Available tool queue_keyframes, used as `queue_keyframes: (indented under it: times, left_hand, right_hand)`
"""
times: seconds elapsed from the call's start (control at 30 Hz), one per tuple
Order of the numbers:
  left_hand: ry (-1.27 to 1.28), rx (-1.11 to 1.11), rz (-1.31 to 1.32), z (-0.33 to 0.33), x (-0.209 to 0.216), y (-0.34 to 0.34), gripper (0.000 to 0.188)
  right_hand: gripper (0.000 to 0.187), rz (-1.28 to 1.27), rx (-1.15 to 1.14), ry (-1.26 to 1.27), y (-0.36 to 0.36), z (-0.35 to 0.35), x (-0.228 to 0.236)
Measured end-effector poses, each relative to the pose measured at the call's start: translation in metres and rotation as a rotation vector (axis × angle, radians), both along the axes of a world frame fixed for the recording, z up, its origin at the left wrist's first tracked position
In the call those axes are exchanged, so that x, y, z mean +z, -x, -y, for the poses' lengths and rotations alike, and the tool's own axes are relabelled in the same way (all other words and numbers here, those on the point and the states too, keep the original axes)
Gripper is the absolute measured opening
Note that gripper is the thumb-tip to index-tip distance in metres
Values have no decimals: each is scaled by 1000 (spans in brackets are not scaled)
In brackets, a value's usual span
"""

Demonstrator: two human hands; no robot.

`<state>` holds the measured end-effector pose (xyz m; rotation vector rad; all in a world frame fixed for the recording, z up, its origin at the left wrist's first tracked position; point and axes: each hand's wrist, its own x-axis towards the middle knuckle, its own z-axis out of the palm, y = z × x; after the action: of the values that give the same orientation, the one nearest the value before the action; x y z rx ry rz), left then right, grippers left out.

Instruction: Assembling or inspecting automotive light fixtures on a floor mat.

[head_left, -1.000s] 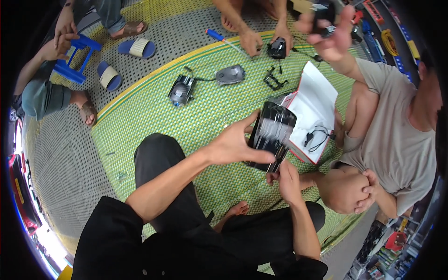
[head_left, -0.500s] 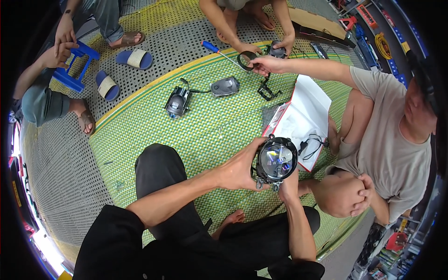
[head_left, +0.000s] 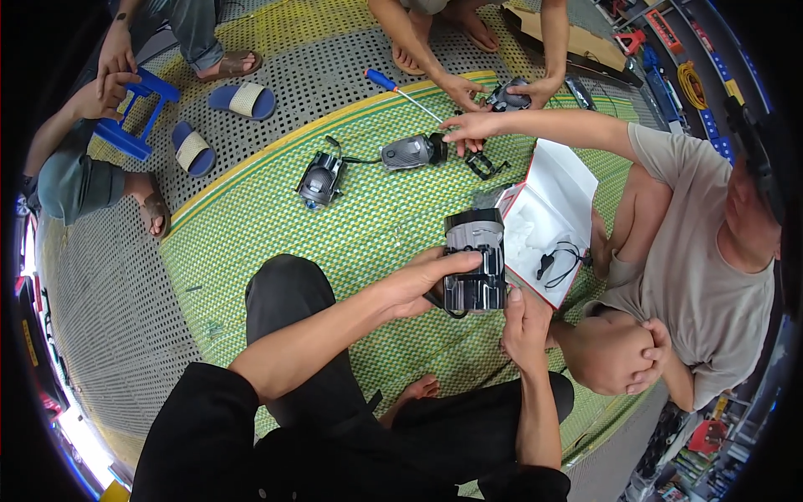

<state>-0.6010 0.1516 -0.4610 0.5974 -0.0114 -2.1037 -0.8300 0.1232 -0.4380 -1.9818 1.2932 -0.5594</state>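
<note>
My left hand (head_left: 422, 280) grips a black-and-grey projector lamp (head_left: 474, 263), with the thumb across its housing. The lamp is held side-on above the mat, so its lens face is hidden. My right hand (head_left: 525, 330) is just below and to the right of the lamp, thumb raised and fingers apart; it does not appear to grip the lamp. Beyond my right hand lies an open white box (head_left: 559, 180) with red edges, holding a black cable (head_left: 559, 263). Farther off on the mat are two similar lamps, one left (head_left: 320, 178) and one nearer the middle (head_left: 406, 154).
A green-and-yellow woven mat (head_left: 251, 209) covers the floor. A person at right reaches a hand (head_left: 473, 127) across toward the middle lamp and a black bracket (head_left: 485, 165). Another person's hands hold a lamp (head_left: 507, 97) at the far side. A blue-handled screwdriver (head_left: 382, 80) and blue slippers (head_left: 242, 102) lie farther left.
The lamp in my left hand has turned from lens-up to side-on. My right hand has come out from behind it. The neighbour's hand no longer shows the black ring; the middle lamp now has a dark end.
</note>
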Motion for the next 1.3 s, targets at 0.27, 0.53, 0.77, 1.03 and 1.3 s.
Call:
queue_keyframes:
  times: [0.27, 0.53, 0.77, 1.03, 1.3]
  left_hand:
    - [843, 146, 1096, -14, 6, 13, 105]
    - [912, 17, 1115, -16, 18, 17, 102]
    - [262, 96, 338, -3, 21, 6, 102]
    - [1025, -8, 1182, -20, 9, 25, 112]
    - [323, 136, 292, -10, 12, 18, 92]
  right_hand:
    - [29, 383, -329, -658, -1, -2, -29]
    - [24, 435, -293, -664, 12, -1, -40]
    - [30, -78, 156, 35, 10, 7, 9]
    - [22, 773, -382, -1010, 26, -1, -51]
    - [37, 34, -16, 200, 8, 2, -14]
